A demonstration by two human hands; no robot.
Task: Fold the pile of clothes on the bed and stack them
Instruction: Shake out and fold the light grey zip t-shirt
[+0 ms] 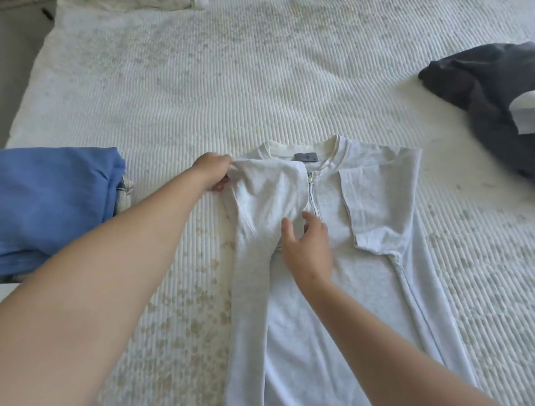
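On the white ribbed bedspread [260,72] the pale grey zip-neck shirt [333,260] lies flat, its shoulder fold pinched by the left hand [212,171], the right hand [307,246] resting spread-fingered beside its zip, folded blue clothes [55,200] to its left and dark grey garments [489,87] to its upper right.

Zip shirt [333,260] flat on bed [260,72], near centre, collar toward far side. Folded stack [52,200] on bed to its left. Crumpled garment [480,84] at far right. More fabric [162,3] at far edge.
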